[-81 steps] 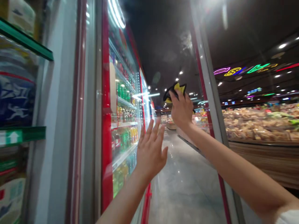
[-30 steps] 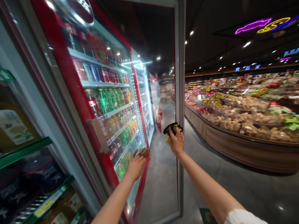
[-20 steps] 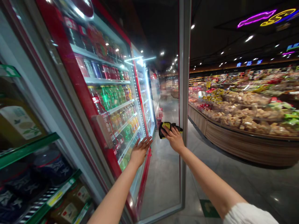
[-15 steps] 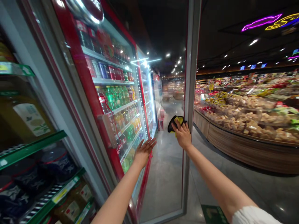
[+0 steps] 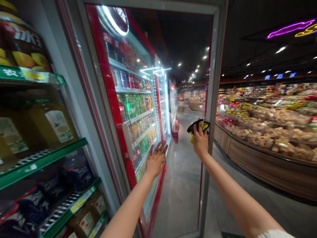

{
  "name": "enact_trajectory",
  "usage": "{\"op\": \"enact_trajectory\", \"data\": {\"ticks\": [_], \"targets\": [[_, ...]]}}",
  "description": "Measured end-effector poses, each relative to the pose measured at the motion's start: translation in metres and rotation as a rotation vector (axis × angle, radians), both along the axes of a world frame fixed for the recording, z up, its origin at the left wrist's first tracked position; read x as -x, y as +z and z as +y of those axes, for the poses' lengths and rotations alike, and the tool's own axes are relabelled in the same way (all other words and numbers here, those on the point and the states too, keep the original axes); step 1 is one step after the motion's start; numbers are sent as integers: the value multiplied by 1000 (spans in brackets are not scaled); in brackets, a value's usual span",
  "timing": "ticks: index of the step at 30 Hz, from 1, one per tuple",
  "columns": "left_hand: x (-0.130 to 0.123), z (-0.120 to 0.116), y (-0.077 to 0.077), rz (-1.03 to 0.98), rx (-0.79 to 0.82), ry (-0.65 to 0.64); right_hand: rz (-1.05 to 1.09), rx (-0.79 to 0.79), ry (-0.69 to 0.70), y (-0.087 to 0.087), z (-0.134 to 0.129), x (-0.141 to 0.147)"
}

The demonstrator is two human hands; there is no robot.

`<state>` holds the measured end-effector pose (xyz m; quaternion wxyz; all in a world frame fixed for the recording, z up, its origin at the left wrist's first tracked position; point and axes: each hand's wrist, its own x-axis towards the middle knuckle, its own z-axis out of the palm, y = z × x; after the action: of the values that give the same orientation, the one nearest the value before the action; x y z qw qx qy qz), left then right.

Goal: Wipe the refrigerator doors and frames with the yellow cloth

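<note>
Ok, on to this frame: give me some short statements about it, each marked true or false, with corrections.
1. The right hand holds a black-and-yellow cloth. True.
2. The left hand is clenched into a fist. False: it is spread open.
3. The glass door is swung open. True.
4. The purple neon sign is at the upper left. False: it is at the upper right.
5. The right sleeve is black. False: it is white.

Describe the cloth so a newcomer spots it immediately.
Start at the glass door in mid-view. Near its right-hand edge, the right hand holds a bunched cloth. Its black and yellow colours set it apart from the grey door frame beside it.
</note>
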<state>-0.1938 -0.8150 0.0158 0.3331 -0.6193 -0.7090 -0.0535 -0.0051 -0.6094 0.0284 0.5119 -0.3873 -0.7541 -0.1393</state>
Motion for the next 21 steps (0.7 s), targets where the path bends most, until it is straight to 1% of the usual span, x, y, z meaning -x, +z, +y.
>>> {"op": "enact_trajectory", "data": {"ticks": [1, 2, 3, 4, 5, 7, 8, 9, 10, 11, 13, 15, 16, 17, 18, 19, 21], "targets": [[4, -1, 8, -15, -30, 23, 9, -4, 9, 12, -4, 11], [8, -3, 16, -33, -63, 47, 1, -19, 27, 19, -10, 22], [12, -4, 23, -52, -96, 71, -25, -43, 55, 21, -18, 30], [17, -6, 29, -67, -126, 91, -70, -74, 93, 17, -25, 36], [21, -8, 34, -78, -153, 106, -128, -108, 137, 8, -31, 38], [32, -12, 41, -79, -189, 117, -237, -164, 210, -14, -37, 33], [37, -15, 43, -71, -193, 112, -261, -173, 222, -23, -36, 28], [41, -17, 43, -63, -188, 103, -252, -165, 211, -27, -33, 24], [45, -19, 43, -57, -176, 94, -208, -142, 180, -27, -30, 22], [49, -20, 43, -55, -163, 89, -139, -110, 141, -21, -26, 23], [52, -21, 42, -63, -147, 90, 2, -52, 83, 1, -25, 37], [51, -19, 42, -75, -148, 96, 62, -41, 85, 21, -34, 61], [50, -19, 42, -79, -150, 99, 53, -56, 103, 26, -41, 72], [49, -19, 42, -80, -151, 101, 19, -83, 129, 25, -49, 81], [49, -20, 43, -79, -151, 102, -35, -121, 163, 19, -57, 87], [49, -22, 44, -74, -151, 101, -100, -164, 202, 10, -62, 89], [53, -30, 45, -59, -149, 90, -223, -230, 268, -10, -66, 83]]}}
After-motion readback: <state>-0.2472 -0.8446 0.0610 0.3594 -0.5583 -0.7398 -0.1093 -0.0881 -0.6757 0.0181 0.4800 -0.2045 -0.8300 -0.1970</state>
